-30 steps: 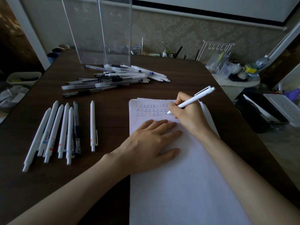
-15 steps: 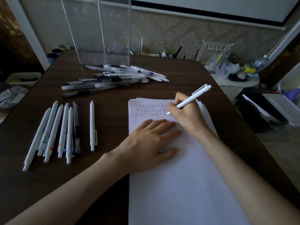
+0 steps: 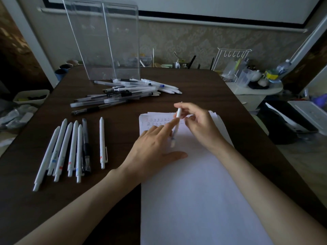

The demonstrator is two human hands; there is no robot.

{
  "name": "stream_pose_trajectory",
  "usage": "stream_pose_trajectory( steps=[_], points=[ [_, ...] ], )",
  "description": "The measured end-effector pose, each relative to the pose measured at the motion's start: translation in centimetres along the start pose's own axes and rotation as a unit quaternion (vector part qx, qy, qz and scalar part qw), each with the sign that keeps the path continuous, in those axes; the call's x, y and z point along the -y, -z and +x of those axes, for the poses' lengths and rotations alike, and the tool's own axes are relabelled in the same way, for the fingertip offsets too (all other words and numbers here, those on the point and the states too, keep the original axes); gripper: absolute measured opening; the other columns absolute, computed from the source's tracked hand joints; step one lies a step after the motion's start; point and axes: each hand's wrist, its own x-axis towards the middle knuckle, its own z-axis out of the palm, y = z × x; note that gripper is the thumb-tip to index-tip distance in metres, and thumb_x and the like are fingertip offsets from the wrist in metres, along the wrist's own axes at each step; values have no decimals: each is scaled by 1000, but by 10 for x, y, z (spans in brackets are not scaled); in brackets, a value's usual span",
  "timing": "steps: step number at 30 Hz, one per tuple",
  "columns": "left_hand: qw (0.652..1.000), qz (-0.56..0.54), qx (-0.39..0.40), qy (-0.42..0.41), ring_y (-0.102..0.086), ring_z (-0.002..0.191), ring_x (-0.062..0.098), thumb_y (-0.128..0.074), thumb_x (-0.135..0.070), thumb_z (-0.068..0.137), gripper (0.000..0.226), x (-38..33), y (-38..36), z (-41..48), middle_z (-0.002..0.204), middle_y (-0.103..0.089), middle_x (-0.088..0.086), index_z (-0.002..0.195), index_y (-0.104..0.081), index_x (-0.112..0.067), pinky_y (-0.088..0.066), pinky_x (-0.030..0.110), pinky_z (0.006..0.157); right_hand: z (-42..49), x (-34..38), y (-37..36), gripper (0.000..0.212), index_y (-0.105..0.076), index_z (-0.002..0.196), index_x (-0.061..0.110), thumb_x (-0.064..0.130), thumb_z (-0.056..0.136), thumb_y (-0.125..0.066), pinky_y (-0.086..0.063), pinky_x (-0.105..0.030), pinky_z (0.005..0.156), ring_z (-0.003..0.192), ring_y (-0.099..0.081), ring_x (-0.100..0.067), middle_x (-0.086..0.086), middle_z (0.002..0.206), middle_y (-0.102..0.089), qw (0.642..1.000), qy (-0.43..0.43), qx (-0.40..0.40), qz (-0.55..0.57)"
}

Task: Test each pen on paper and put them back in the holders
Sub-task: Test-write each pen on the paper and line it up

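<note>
Upright at the far edge of the dark wooden surface [image 3: 212, 89]: two clear acrylic holders [image 3: 106, 41], loose pens [image 3: 123, 92] piled just outside them. Pinched in right hand [image 3: 201, 126] over white paper sheet [image 3: 194, 191]: slim white plastic pen [image 3: 179, 114], long axis far-to-near, lower end blurred. Left hand [image 3: 152, 149] flat on sheet, fingers straight, forefinger touching pen.

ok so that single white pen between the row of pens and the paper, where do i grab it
Pinch the single white pen at mid-barrel from above, thumb and finger on its long sides. It lies flat on the table, apart from the row of pens and the paper, so both sides look free. Keep clear of the clip at its near end.
</note>
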Motion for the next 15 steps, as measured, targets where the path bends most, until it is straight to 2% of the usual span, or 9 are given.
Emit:
stream_pose_trajectory(
  steps=[3, 6, 8, 10, 12, 15],
  points=[
    [1000, -18, -1, -18, -51, 100, 16, -71, -46, 75, 72, 3, 0, 1, 107, -60, -6, 137, -42, -25, -42, 30, 82, -2, 0, -1, 57, -60, 119, 24, -14, 81, -39, -44, -21, 87, 101, -56, -8, -4, 110, -64, 999, 14, 38, -32],
    [998, -58, -2, -14, -51, 84, 12, -79, -40, 68, 50, 5, 0, 1, 89, -58, -6, 111, -61, -21, -45, 31, 73, -2, -1, -1, 60, -59, 122, 21, -16, 80, -37, -36, -8, 87, 101, -53, -2, -8, 112, -63, 996, 38, 53, -59],
    [997, -70, -5, -4, -45, 73, 6, -83, -36, 63, 39, 5, 0, 1, 80, -52, -7, 91, -61, -20, -43, 28, 68, -3, 0, -2, 62, -59, 123, 21, -18, 80, -36, -33, -7, 88, 101, -50, 3, -8, 113, -63, 994, 56, 66, -73],
    [997, -75, -8, 5, -44, 70, 5, -85, -34, 61, 36, 4, 1, 1, 76, -50, -11, 81, -57, -22, -41, 27, 66, -4, 1, -2, 63, -58, 124, 19, -19, 79, -36, -31, -7, 87, 101, -49, 6, -8, 114, -62, 992, 69, 71, -76],
    [997, -70, -12, 5, -44, 71, 6, -84, -34, 62, 36, 3, 2, 0, 75, -48, -13, 80, -56, -23, -42, 29, 66, -4, 2, -1, 64, -57, 126, 19, -19, 79, -36, -31, -7, 87, 101, -48, 7, -9, 115, -62, 992, 74, 66, -78],
    [1000, -15, -24, 1, -49, 81, 14, -70, -49, 70, 38, 5, 5, -4, 86, -56, -8, 95, -61, -22, -45, 34, 70, -5, 3, -4, 72, -44, 138, 26, -19, 82, -35, -34, -7, 89, 108, -49, 0, -6, 119, -59, 990, 82, 67, -93]
  ],
)
